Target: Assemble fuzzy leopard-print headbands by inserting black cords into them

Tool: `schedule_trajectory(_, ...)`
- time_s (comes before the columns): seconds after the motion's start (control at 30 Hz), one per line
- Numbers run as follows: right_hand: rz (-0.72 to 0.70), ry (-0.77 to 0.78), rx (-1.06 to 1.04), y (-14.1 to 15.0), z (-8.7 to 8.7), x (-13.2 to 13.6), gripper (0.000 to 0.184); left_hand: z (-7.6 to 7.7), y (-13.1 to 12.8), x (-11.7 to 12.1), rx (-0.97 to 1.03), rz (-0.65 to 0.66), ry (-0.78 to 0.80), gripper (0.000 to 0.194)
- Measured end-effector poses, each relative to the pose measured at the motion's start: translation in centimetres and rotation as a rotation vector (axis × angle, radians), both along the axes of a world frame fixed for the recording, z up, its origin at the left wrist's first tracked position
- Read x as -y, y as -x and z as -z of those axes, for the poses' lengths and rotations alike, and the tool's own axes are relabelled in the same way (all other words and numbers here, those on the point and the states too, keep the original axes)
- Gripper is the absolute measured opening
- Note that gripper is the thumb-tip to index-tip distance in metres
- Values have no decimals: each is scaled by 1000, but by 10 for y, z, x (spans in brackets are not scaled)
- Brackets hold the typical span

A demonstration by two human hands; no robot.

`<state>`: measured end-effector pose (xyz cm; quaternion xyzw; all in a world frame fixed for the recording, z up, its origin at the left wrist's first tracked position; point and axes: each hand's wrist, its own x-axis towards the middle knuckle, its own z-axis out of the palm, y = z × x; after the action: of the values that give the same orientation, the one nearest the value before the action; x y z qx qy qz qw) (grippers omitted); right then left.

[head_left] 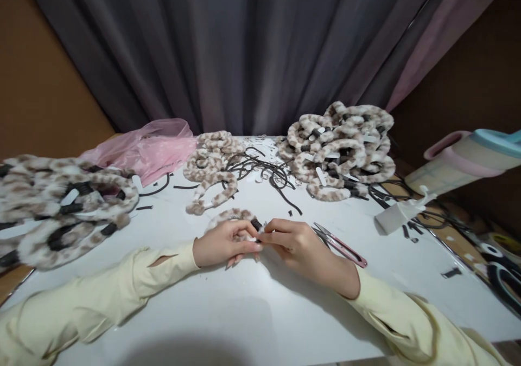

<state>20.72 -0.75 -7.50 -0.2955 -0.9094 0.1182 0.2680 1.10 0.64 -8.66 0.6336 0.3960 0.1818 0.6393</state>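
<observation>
Dark grey curtain (228,51) and pink drape (448,30) behind a white tabletop (317,328), between brown walls (44,62) left and right.

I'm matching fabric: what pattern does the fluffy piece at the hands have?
The fluffy piece is off-white with brownish patches; it shows in the head view.

Fuzzy ring (233,214) partly hidden behind left hand (226,242); bottle (458,162) cut off at right edge.
</observation>
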Motion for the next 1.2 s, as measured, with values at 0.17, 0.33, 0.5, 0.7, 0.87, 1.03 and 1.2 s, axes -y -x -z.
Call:
schedule_trajectory(0.17, 12, 37, 36, -4, -6, -3, 25, 0, 0, 8, -198, -81, -373, 18)
schedule_trajectory(0.33, -39, -38, 71, -10, -12, -8, 28, 2, 1, 14, -248, -54, -618, 15)
schedule_trajectory(0.5, -36, -233, 134, -13, -15, -10, 34, 8, 3, 17, -239, -11, -806, 14)
schedule_trajectory(0.7, -34, -311, 150, -12, -13, -13, 28, 18, 7, 22, -247, 72, -989, 15)
schedule_trajectory(0.87, 19, -270, 128, -7, -6, -14, 20, 22, 7, 20, -199, 106, -1215, 17)
schedule_trajectory(1.03, 15, -200, 126, 1, -1, -12, 18, 19, 6, 15, -106, 253, -1302, 21)
schedule_trajectory(1.2, 5, -186, 111, -1, 1, -13, 20, 18, 5, 16, -103, 190, -1305, 17)
